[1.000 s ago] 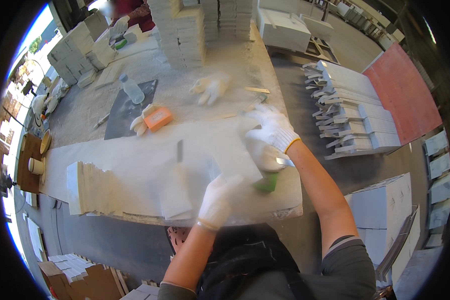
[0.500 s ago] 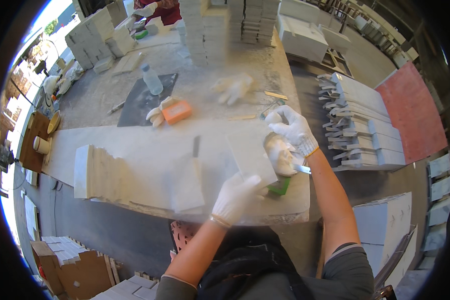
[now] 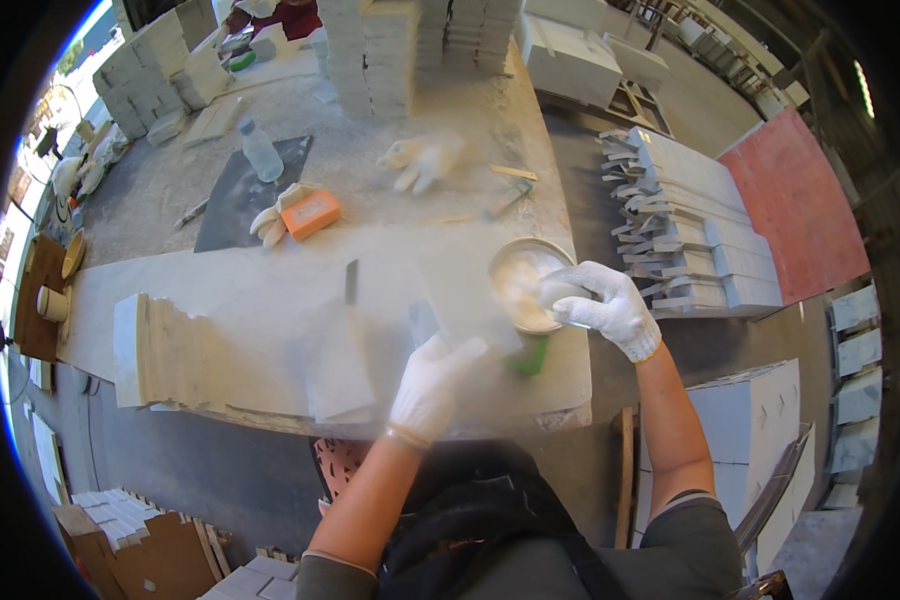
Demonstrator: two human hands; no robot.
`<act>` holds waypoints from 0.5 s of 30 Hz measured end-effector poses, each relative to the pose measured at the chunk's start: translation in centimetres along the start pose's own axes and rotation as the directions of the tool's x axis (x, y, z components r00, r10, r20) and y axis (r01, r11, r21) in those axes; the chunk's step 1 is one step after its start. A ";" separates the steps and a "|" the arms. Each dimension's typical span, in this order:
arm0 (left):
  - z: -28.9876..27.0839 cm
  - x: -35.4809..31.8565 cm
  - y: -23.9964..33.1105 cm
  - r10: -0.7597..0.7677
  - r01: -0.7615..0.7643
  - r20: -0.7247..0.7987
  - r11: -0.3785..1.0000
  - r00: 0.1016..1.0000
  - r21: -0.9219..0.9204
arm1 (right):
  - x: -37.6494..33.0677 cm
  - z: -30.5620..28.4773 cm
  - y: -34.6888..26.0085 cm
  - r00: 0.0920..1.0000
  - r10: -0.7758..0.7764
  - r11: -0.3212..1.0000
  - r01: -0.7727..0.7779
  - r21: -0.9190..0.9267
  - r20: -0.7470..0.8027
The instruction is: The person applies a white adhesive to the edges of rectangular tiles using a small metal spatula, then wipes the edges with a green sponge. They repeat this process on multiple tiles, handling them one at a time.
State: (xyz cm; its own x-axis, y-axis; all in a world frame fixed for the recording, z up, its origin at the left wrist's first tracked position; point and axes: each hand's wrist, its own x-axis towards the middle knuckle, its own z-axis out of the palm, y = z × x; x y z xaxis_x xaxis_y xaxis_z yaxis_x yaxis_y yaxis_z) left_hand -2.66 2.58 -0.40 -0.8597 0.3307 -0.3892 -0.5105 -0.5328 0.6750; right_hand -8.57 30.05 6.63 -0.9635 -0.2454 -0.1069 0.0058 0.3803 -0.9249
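A long, dust-whitened stone worktop (image 3: 270, 300) fills the middle of the view, broad enough to carry stock and tools together. Tall stacks of pale cut stone tiles (image 3: 370, 50) stand at its far edge, seemingly parked clear of the near working strip, and a row of thin pale tiles set on edge (image 3: 160, 345) leans at the near left, within reach. A flat, pale grey stone tile (image 3: 465, 300) lies at the near edge, and the left hand (image 3: 432, 385), in a white knit glove, presses down on its near corner with spread fingers, apparently to keep it from sliding. Just right of it a round metal bowl of white paste (image 3: 525, 285) rests on a green block, close enough to dip into; the white-gloved right hand (image 3: 602, 305) sits at its rim, fingers curled as if around a small tool, though what it grips cannot be made out. Farther back lie an orange block (image 3: 311, 214) on a spare glove and a clear plastic bottle (image 3: 260, 152).
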 end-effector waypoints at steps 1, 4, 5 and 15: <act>0.1 0.0 0.1 -0.001 0.001 -0.014 1.000 1.000 0.011 | -0.1 0.1 -0.4 1.000 -0.030 0.998 0.030 -0.048 0.005; 0.4 -0.2 0.3 -0.009 0.010 -0.021 1.000 1.000 0.020 | 0.0 0.3 -1.3 0.999 -0.042 0.993 0.042 -0.109 0.004; 0.5 -0.3 0.4 -0.012 0.013 -0.024 1.000 1.000 0.026 | 0.0 0.4 -1.5 1.000 -0.025 0.994 0.025 -0.102 0.003; 0.4 -0.2 0.5 -0.004 0.005 -0.025 0.999 1.000 0.046 | 0.2 0.6 -2.7 0.999 0.022 0.998 -0.020 -0.062 0.028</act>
State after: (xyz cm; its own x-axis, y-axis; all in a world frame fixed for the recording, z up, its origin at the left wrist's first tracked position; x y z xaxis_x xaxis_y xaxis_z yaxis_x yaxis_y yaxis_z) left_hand -2.68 2.60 0.29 -0.8577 0.3135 -0.4075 -0.5138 -0.4944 0.7011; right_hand -8.63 28.45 8.89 -0.9554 -0.2618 -0.1369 0.0083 0.4395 -0.8982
